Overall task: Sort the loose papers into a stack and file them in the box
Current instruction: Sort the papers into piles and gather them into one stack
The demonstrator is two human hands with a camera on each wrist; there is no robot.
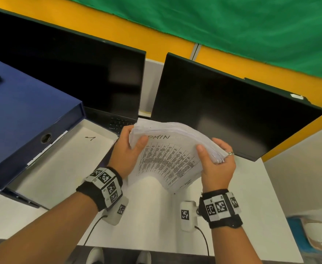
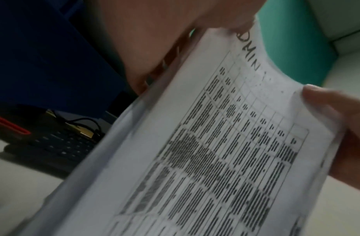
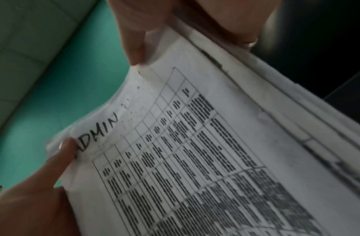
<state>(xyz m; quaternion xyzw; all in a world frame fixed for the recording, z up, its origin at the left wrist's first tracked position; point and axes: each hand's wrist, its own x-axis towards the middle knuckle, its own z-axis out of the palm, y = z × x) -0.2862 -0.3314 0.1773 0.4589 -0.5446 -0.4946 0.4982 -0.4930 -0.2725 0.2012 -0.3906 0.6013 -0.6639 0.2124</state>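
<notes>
A thick stack of white papers [image 1: 167, 159] is held above the desk, bowed upward in the middle. Its top sheet carries a printed table and the handwritten word ADMIN. My left hand [image 1: 135, 138] grips the stack's left edge, thumb on top. My right hand [image 1: 213, 151] grips the right edge the same way, with a ring on one finger. In the left wrist view the top sheet [image 2: 215, 151] fills the picture under my left hand [image 2: 165, 47]. The right wrist view shows the papers [image 3: 195, 159] and my right hand [image 3: 175, 24]. The blue file box [image 1: 65, 164] lies open at left, its lid [image 1: 27, 119] raised.
Two dark monitors [image 1: 91, 77] [image 1: 223, 105] stand right behind the papers. A black keyboard [image 1: 118, 122] lies under the left one, beside the box. The white desk [image 1: 152, 206] stretches toward me. A blue and white object [image 1: 316, 233] sits off the desk at lower right.
</notes>
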